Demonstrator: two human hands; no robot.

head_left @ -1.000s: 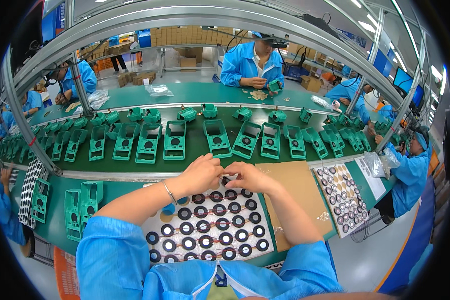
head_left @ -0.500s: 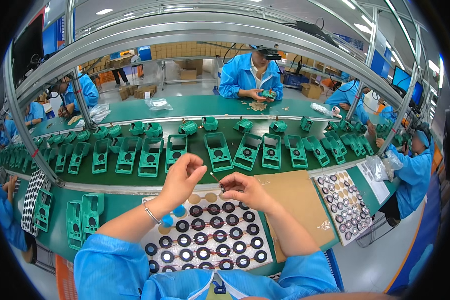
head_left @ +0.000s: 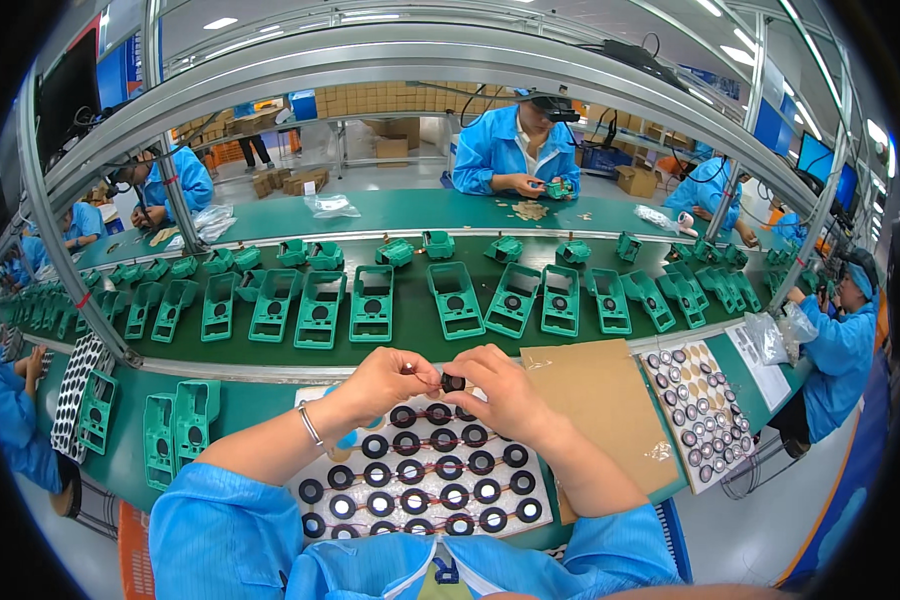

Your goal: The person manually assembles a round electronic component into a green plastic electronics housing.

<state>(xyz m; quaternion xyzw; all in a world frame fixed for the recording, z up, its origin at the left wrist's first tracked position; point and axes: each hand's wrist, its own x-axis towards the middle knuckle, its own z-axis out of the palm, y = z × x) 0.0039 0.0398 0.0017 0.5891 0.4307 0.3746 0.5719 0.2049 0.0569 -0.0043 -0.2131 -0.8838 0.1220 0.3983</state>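
Note:
My right hand [head_left: 500,390] grips a small round black speaker [head_left: 453,382] between thumb and fingers. Close beside it, my left hand [head_left: 385,385] is closed in a pinch on a thin wire [head_left: 425,377] that runs to the speaker. Both hands are above the far edge of a white foam sheet [head_left: 315,468]. Rows of black ring-shaped speakers [head_left: 407,443] with pale centres and reddish wires lie on that sheet. Light-blue round pieces [head_left: 348,440] sit by my left wrist, partly covered by it.
Green plastic housings [head_left: 320,310] stand in rows on the belt ahead; two more housings [head_left: 160,440] lie to the left. Brown cardboard [head_left: 595,410] is on the right, beside a board of round parts [head_left: 698,440]. A metal frame [head_left: 420,65] crosses overhead. Co-workers sit around.
My left hand has come down and right to the wire, its fingers closing on it. My right hand has turned the black speaker into clearer view. The whole view has shifted slightly.

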